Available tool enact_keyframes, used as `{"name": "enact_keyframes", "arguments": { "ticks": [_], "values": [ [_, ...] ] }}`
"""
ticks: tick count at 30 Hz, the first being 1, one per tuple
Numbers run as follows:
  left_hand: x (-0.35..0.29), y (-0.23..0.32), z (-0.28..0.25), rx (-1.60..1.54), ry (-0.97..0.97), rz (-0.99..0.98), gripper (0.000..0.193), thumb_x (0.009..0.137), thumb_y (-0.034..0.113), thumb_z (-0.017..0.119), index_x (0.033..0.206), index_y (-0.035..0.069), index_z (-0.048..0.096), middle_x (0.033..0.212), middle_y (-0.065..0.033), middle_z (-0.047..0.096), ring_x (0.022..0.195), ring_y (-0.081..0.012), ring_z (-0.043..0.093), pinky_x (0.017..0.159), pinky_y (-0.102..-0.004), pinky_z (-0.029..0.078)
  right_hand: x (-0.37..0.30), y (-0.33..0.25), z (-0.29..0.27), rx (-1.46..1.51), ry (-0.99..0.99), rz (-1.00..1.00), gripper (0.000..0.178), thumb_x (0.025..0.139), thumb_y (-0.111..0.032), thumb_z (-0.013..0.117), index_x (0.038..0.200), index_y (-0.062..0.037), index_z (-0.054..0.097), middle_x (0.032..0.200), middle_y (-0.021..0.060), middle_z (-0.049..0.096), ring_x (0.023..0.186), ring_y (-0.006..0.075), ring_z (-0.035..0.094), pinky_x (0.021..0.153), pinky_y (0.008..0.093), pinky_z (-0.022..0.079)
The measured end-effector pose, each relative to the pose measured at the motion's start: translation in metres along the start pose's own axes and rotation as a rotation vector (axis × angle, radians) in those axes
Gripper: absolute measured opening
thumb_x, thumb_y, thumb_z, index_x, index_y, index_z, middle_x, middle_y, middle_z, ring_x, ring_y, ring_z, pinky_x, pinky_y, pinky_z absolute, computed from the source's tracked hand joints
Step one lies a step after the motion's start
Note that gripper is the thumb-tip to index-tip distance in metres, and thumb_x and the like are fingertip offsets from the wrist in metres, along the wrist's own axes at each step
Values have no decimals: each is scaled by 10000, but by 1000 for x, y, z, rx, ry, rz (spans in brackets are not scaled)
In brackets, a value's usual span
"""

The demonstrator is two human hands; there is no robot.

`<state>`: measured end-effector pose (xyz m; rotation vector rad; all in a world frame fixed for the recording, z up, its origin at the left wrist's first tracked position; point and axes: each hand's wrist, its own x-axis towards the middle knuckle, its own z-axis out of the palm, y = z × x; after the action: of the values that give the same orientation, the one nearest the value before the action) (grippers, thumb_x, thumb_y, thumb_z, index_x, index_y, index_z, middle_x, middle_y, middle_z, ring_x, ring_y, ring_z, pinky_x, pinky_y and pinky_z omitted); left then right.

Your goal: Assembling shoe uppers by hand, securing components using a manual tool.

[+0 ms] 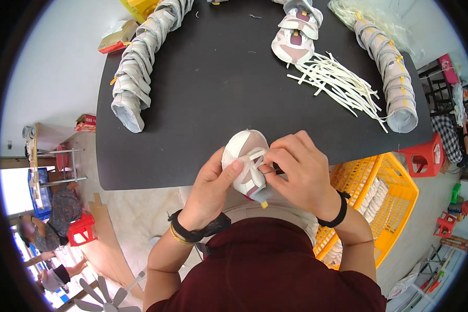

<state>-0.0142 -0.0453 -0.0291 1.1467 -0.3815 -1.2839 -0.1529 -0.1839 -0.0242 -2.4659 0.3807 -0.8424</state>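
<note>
Just off the table's near edge, my left hand [209, 190] is closed round the side of a white and pinkish-beige shoe upper [238, 144], its thumb pressed on the lacing area. A flat white shoelace [256, 154] runs through the upper, with a loop standing up. My right hand [306, 174] is closed in a pinch at the eyelets on the right side. A thin dark tool [268, 172] shows between its thumb and fingers, its tip at the lace; most of it is hidden. A yellow tab [264, 204] sticks out at the upper's heel end.
On the black table [203, 104] lie stacked uppers at left [132, 83] and right [395, 78], laced shoe uppers [294, 44] at the back, and a bundle of white laces [343, 83]. A yellow crate [400, 192] holding uppers stands to my right. People sit farther left.
</note>
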Motion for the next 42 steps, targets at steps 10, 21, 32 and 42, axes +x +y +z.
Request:
{"name": "enact_keyframes", "arguments": {
  "ticks": [10,21,32,42],
  "values": [
    [-3,-6,-2,-10,-90,-13,421,995,187,536,1365,8,445,1220,-53,576,1117,-128,527,968,-319,428,-1,5,0,-52,-68,-149,256,617,-97,743,811,-100,576,831,18,549,734,198,538,567,301,480],
    [-6,-13,-10,-134,-77,-68,404,986,191,541,1337,8,461,1216,-75,589,1098,-140,561,941,-326,466,-9,0,-2,82,-74,31,251,690,-80,704,885,-81,546,821,41,519,681,194,542,521,274,465],
    [-3,-10,-8,-13,9,115,239,967,142,574,1172,20,557,1111,-39,622,1014,-109,569,919,-291,442,-25,11,10,1279,-133,841,308,941,-125,602,1203,4,507,1031,37,585,746,49,555,634,215,474],
    [1,-6,-7,1,93,118,166,958,132,597,1088,28,602,1019,-11,647,966,-85,564,911,-277,430,-15,5,-7,478,-14,376,134,836,-13,669,959,-64,656,811,37,573,557,107,455,510,239,381]
  ]
}}
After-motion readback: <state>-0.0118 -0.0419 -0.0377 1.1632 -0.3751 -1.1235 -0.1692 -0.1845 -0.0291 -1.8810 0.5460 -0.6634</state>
